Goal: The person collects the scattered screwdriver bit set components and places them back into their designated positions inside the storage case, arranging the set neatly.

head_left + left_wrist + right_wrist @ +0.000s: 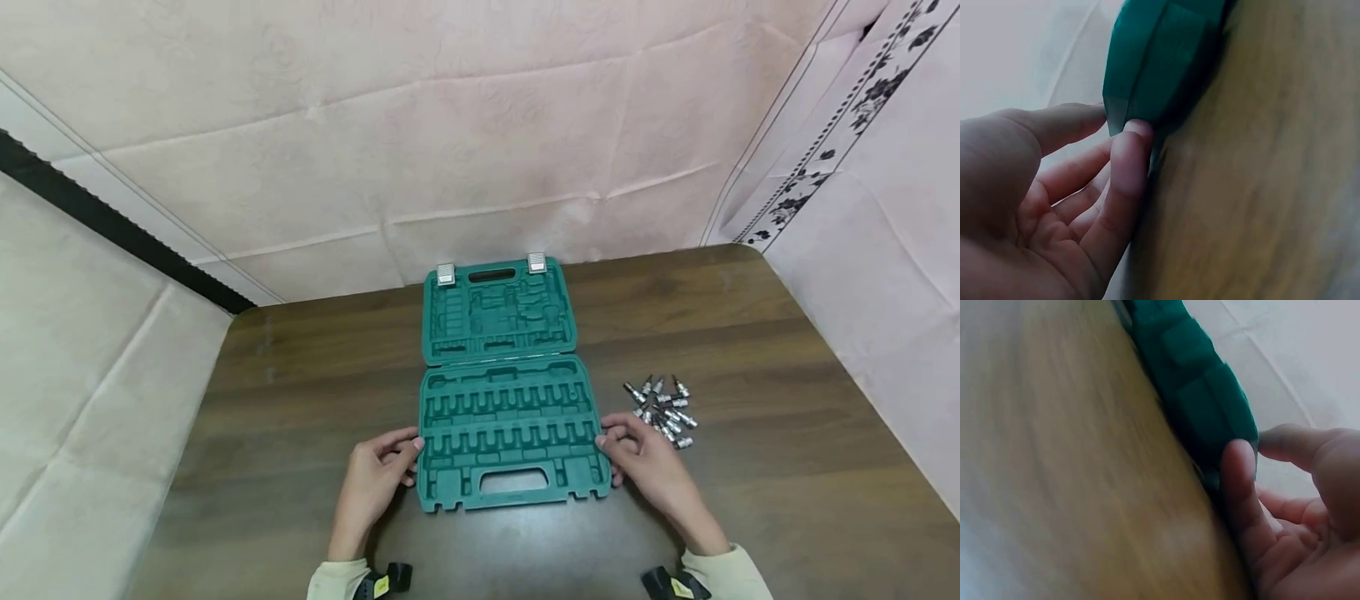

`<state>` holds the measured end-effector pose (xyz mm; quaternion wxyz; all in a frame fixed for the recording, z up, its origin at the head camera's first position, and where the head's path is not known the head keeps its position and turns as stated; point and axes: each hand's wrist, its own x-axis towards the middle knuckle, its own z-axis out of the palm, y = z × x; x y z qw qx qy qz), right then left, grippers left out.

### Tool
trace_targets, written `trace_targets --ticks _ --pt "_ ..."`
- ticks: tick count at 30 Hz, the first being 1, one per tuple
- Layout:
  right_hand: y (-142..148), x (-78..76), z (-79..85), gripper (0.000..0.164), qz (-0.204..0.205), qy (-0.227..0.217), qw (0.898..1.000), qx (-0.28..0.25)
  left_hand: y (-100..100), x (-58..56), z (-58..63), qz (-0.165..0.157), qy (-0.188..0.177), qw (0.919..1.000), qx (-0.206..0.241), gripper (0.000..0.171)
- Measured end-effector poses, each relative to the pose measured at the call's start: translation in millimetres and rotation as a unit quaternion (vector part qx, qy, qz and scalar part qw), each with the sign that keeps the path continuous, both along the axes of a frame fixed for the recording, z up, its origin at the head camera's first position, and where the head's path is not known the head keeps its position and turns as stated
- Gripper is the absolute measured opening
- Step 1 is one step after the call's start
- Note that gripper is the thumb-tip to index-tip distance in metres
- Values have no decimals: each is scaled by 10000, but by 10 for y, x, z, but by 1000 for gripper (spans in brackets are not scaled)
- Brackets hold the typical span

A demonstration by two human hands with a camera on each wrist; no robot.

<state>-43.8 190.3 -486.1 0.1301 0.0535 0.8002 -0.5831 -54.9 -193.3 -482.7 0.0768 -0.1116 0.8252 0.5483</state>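
A green plastic socket-set case (510,435) lies unfolded on the table, its lid (498,310) turned back at the far side with two silver latches. Rows of moulded slots in its near half hold nothing. My left hand (377,472) grips the left edge of that near half between thumb and fingers. On the opposite edge, my right hand (651,464) grips in the same way. Both wrist views show thumb and fingertips against the case's side (1154,62), close to the wood. Just beyond the right hand sits a loose pile of silver sockets (663,412).
The brown wooden table (300,392) has rounded far corners. Pale cloth (450,150) hangs behind it and on both sides. A black strip runs down the left cloth, and a floral border marks the right one.
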Motion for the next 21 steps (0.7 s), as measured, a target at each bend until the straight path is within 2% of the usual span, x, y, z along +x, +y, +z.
trace_targets --ticks 6,11,16,21 --pt "-27 33 -33 37 -120 209 9997 -75 -3 33 -48 110 -33 9999 126 30" --pt "10 7 21 37 -50 291 9995 -59 9 39 -61 192 1 9996 191 30" --pt "70 -12 172 33 -209 568 9955 733 11 35 -61 216 69 9994 258 32" --pt "227 -104 289 30 -233 1306 9763 1709 26 31 -63 233 113 9991 330 34"
